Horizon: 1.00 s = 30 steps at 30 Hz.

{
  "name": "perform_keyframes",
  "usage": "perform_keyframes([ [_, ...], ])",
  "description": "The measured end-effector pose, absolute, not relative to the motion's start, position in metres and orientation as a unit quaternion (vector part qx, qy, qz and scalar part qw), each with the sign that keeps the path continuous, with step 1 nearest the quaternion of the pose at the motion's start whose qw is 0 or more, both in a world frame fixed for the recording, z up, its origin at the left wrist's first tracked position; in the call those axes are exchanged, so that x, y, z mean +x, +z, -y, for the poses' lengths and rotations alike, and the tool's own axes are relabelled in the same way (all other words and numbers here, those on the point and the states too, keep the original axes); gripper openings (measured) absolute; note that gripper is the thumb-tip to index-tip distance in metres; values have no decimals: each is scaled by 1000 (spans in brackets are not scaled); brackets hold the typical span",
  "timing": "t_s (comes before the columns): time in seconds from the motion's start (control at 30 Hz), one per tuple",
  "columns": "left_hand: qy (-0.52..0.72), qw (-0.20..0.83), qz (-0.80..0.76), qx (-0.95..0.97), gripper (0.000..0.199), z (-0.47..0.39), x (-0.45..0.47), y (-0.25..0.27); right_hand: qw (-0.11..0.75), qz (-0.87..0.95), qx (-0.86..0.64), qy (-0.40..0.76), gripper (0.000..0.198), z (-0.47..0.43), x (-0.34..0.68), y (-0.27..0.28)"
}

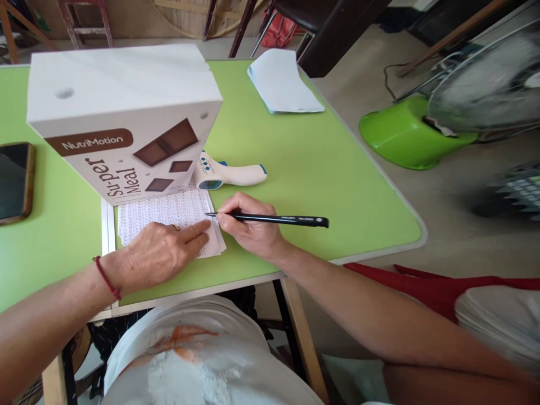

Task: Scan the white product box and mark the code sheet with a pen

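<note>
Between the thumb and fingers of my right hand point(253, 228) is a black pen point(287, 219), its tip at the right side of a stack of handwritten paper point(156, 214). My left hand point(166, 253) lies on the lower part of that paper, index and middle fingers stretched out, a ring on one finger. Directly behind the sheets stands a white NutriMotion box point(122, 112), covering their far edge. A white and blue handheld thermometer point(236, 175) lies beside the box, just beyond my right hand.
The green table point(337, 185) has a rounded corner at right. A phone point(16, 183) lies at the left edge and folded white paper point(284, 81) at the far side. On the floor to the right are a green stool point(405, 135) and a fan point(489, 84).
</note>
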<state>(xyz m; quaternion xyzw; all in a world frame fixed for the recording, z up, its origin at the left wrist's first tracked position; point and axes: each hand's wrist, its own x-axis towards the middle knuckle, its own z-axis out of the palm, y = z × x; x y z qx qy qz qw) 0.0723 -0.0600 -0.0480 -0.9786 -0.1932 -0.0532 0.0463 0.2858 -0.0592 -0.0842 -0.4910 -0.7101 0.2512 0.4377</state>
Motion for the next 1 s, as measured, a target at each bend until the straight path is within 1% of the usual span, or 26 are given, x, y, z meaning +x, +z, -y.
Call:
perform_keyframes([
  [0.27, -50, 55, 191, -979, 31, 60, 73, -49, 450, 718, -461, 262, 16, 59, 285, -85],
  [0.6, -40, 65, 194, -978, 27, 60, 73, -48, 449, 720, -459, 263, 16, 59, 286, -85],
  [0.83, -34, 63, 200, -977, 28, 60, 73, -48, 465, 719, -469, 217, 16, 57, 286, -88],
  [1.0, -31, 64, 199, -977, 28, 60, 73, -49, 459, 728, -461, 215, 16, 57, 286, -88],
])
